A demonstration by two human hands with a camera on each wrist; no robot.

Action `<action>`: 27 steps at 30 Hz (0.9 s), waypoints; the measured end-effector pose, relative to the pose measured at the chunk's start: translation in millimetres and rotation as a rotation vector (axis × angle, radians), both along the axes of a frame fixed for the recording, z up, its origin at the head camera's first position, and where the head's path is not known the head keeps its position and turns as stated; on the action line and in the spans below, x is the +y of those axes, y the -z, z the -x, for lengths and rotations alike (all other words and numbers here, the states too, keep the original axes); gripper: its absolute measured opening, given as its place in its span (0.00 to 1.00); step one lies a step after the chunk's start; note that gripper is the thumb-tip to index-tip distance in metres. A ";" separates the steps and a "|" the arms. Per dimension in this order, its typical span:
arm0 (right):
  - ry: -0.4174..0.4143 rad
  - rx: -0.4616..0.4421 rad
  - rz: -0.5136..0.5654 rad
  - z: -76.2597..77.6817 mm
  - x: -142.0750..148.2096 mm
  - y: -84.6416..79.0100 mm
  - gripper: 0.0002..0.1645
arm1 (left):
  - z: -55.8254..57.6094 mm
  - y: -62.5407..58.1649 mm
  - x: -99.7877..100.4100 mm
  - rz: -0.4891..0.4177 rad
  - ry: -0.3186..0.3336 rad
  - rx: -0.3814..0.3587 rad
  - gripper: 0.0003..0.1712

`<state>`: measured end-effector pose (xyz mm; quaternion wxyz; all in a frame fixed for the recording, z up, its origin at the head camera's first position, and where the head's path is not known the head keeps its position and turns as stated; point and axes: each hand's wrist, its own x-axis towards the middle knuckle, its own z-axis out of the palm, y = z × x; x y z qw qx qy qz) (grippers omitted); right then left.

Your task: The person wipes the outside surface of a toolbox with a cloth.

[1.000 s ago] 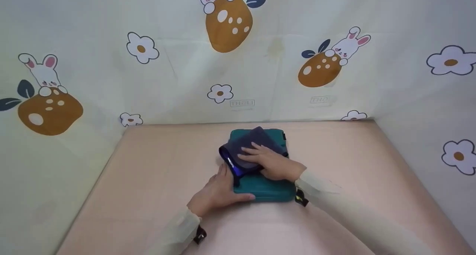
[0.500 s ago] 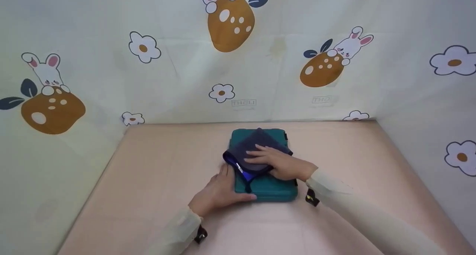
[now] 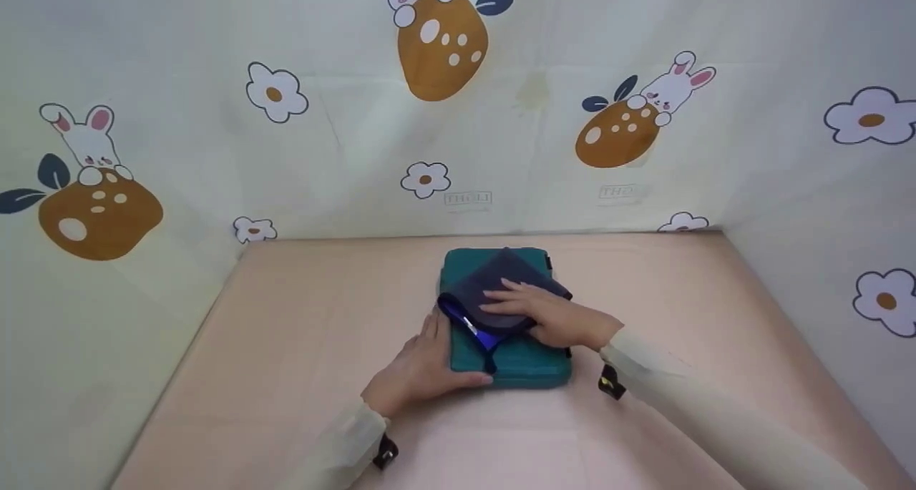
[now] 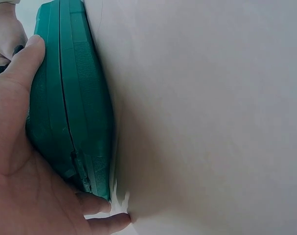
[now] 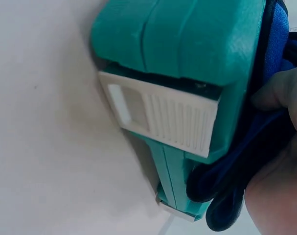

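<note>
A teal hard plastic case with pale latches stands on the table. Across its top lies a folded cloth, grey outside and blue inside, with dark edging. My right hand rests on the cloth with fingers spread over the grey layer. In the right wrist view its thumb is tucked against the blue fabric, holding the fold. My left hand braces the near left corner of the case, fingers along the left side and thumb along the near side.
The table has a pale peach cover. Behind and beside it hang pale curtains printed with rabbits, brown fruit and flowers. Black wrist straps hang below both sleeves.
My right hand has slid the cloth rightward over the case, its lower corner now lying further right on the teal top. The left hand and the case hold their place.
</note>
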<state>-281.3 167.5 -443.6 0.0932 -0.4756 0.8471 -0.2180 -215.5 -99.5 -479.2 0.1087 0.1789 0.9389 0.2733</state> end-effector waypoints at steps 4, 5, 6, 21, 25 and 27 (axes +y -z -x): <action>0.023 -0.001 0.000 -2.0 3.2 0.4 0.49 | -0.1 -1.3 0.6 0.020 -0.008 -0.018 0.82; 0.026 0.002 0.004 -2.8 3.8 0.5 0.49 | -0.1 -1.5 0.7 0.025 -0.010 -0.024 0.82; 0.034 0.002 0.005 -3.8 4.4 0.6 0.48 | 0.0 -1.7 0.7 0.030 -0.011 -0.031 0.82; 0.197 0.106 -0.011 -31.6 -7.5 2.2 0.44 | 1.3 0.0 -1.8 0.026 0.005 -0.035 0.81; 0.258 0.165 -0.024 -41.9 -16.1 3.1 0.42 | 1.0 0.5 -2.1 0.016 0.009 -0.029 0.81; 0.290 0.187 -0.031 -47.2 -21.4 3.2 0.41 | 1.2 0.9 -2.3 0.017 0.011 -0.022 0.81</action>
